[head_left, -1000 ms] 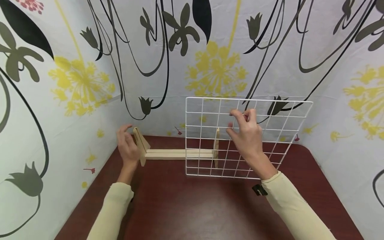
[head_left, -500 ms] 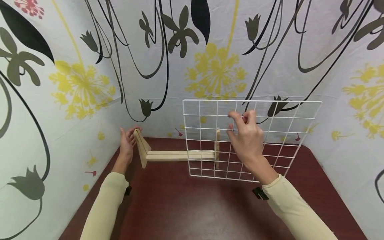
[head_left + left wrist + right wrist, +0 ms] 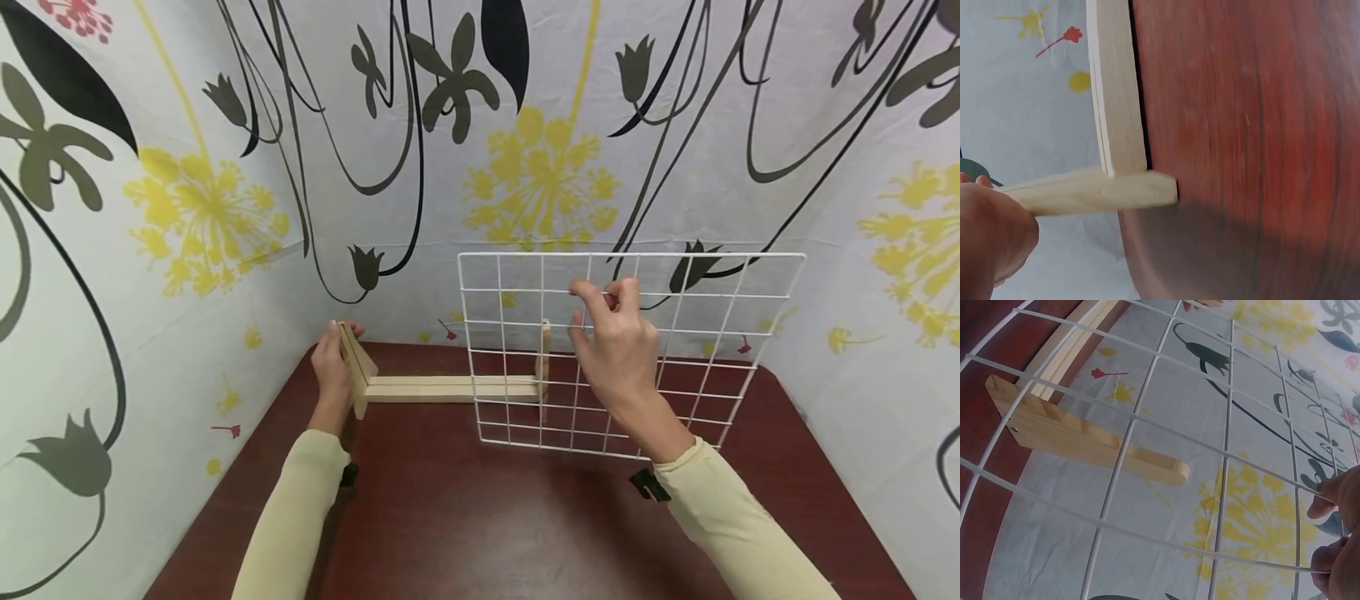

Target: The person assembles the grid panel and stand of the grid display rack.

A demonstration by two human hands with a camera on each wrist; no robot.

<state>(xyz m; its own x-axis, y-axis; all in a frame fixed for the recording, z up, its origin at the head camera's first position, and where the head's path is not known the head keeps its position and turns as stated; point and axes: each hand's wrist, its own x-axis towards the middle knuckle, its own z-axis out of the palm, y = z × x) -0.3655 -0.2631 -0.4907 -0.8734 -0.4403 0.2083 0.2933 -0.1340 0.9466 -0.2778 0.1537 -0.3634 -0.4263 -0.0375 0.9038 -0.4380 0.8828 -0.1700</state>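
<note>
At the table's far left, my left hand holds the upper part of a wooden stand's left upright, fingers passing behind it. A pale crossbar joins this upright to a second one at right. In the left wrist view the hand is round the upright's upper end, its fingertips mostly hidden. My right hand grips a white wire grid panel near its upper middle and holds it raised, slightly tilted. The panel stands in front of the right upright, which shows through the wires in the right wrist view.
A dark red-brown table lies beneath the stand. Flower-printed cloth encloses the back and both sides, close behind the stand. Small black devices sit at the wrists, by the sleeve cuffs.
My left hand has gone from loosely beside the left upright to holding its upper part. The panel's right side has swung outward to the right; the right hand has hardly moved.
</note>
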